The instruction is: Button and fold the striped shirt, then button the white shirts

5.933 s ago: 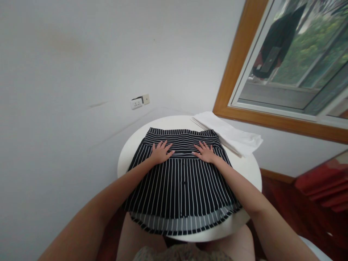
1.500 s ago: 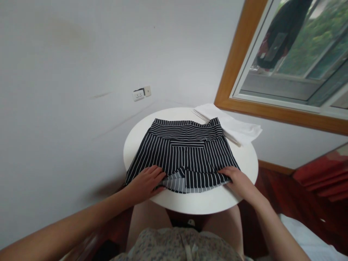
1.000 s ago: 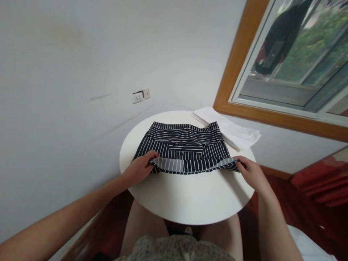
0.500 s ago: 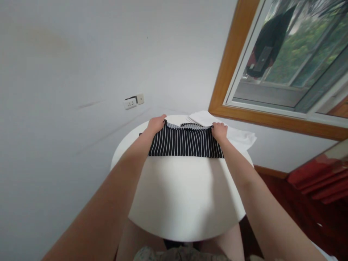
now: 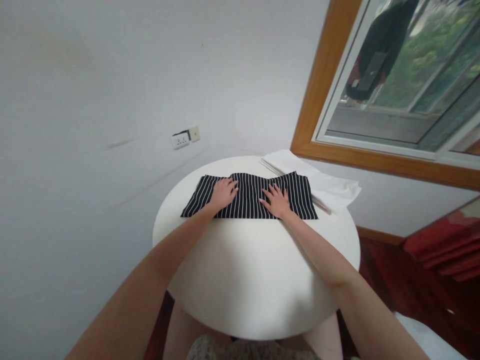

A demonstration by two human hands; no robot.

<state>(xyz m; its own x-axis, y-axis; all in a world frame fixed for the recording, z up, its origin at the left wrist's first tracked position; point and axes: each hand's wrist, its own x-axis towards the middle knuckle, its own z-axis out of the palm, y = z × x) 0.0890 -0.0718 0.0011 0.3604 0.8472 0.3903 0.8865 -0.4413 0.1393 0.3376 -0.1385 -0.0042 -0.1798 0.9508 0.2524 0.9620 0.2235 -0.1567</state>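
A black garment with white stripes point(image 5: 249, 197) lies folded in a wide band across the far half of the round white table point(image 5: 240, 270). On its left part my left hand point(image 5: 224, 192) rests flat, fingers apart. My right hand point(image 5: 276, 201) is spread on the cloth right of the middle, palm down. Neither hand grips the fabric. Which kind of garment it is cannot be made out in its folded state.
Folded white cloth point(image 5: 315, 180) lies at the table's back right, partly over the edge. Behind stands a white wall with a socket point(image 5: 180, 140). A wood-framed window point(image 5: 375, 150) is at the right, and a red curtain point(image 5: 446, 245) hangs lower right.
Both hands have let go of the garment's raised far edge and moved inward and nearer, now flat on it. The striped cloth has gone from partly lifted to lying flat.
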